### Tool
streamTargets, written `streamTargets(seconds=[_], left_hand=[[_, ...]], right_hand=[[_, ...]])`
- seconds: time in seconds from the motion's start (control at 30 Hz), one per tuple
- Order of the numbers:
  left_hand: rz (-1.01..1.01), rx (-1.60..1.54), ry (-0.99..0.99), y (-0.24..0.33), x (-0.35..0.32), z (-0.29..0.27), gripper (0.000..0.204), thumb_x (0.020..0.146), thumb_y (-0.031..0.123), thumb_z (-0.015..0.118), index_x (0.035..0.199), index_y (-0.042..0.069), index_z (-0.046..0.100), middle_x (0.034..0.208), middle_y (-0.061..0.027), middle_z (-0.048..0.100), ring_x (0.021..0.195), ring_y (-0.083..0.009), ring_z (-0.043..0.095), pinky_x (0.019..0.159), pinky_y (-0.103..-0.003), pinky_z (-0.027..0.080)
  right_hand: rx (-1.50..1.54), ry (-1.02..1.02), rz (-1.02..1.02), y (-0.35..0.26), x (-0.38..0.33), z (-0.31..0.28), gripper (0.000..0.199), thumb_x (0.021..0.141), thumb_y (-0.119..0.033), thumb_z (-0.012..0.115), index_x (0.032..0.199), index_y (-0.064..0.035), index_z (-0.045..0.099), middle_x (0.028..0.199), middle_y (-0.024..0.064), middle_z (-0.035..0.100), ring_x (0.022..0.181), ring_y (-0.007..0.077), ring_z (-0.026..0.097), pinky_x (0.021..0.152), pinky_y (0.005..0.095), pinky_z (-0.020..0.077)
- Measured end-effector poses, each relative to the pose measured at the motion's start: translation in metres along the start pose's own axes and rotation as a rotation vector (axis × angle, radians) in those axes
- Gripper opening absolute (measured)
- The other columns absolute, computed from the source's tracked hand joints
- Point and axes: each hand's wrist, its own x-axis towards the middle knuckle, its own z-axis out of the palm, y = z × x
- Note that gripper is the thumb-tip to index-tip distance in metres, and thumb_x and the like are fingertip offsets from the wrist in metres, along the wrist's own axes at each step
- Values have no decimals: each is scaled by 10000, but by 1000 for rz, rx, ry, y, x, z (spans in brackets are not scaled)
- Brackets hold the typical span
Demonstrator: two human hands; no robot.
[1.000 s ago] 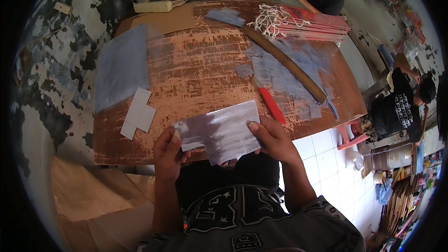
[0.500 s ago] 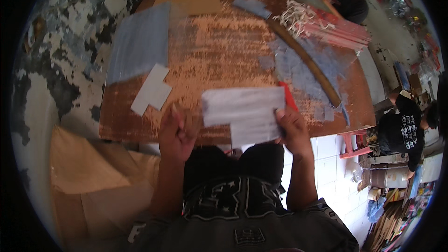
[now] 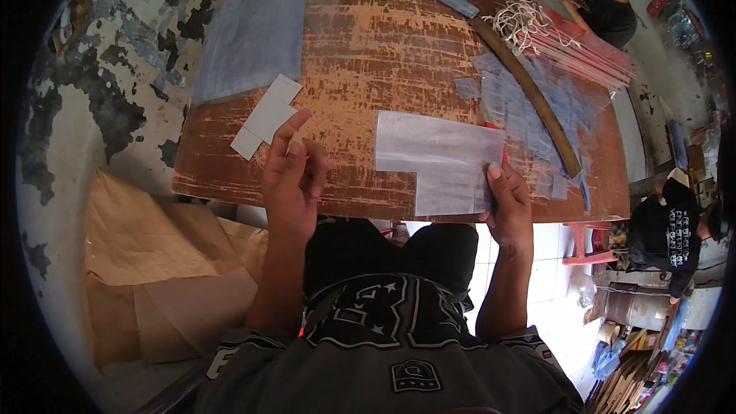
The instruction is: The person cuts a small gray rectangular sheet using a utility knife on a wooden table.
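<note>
My right hand (image 3: 509, 195) pinches the lower right corner of a translucent plastic sheet (image 3: 433, 142), thumb on top. A notch is cut from the sheet's lower left, and it is held over the near part of the table. Part of a red object (image 3: 504, 158) shows at the sheet's right edge; its kind is mostly hidden. My left hand (image 3: 295, 165) is raised at the table's near edge with nothing in it, the index finger stretched up and the others loosely bent. Just beyond it lies a white stepped card piece (image 3: 264, 116).
A large plastic sheet (image 3: 253, 42) covers the table's (image 3: 345, 69) far left. Plastic offcuts (image 3: 529, 100) lie at the right, beneath a long curved wooden strip (image 3: 529, 92). Behind are red strips with white cords (image 3: 525, 23). Two people work nearby; brown paper (image 3: 153, 238) is at left.
The plastic sheet has shifted right in my right hand, away from my left hand. My left hand has its index finger raised higher. The whole view has shifted slightly.
</note>
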Motion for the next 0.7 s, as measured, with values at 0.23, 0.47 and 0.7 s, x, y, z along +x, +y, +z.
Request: streamTargets(seconds=[0.23, 0.47, 0.7], left_hand=[[-80, 206, -167, -9, -8, -5, 325, 1077, 302, 534, 1251, 44, 629, 843, 3, 630, 611, -29, 480, 534, -181, 340], [-72, 156, -98, -12, -6, 2, 214, 1019, 259, 655, 1086, 58, 628, 781, 45, 563, 607, -26, 491, 530, -183, 361], [-44, 165, -63, -12, -5, -5, 175, 1002, 212, 681, 929, 92, 576, 752, 54, 545, 575, -26, 479, 513, -178, 369]], right_hand=[[-34, 13, 12, 7, -1, 12, 366, 1071, -344, 536, 1161, 1, 619, 743, 6, 647, 517, 43, 543, 443, 189, 377], [-205, -101, 64, 0, -8, 11, 403, 1069, -375, 534, 1188, 1, 617, 771, 5, 652, 543, 47, 553, 466, 188, 374], [-244, -146, 93, -2, -8, 14, 441, 1068, -398, 533, 1223, 7, 611, 760, 0, 642, 557, 44, 553, 471, 188, 381]])
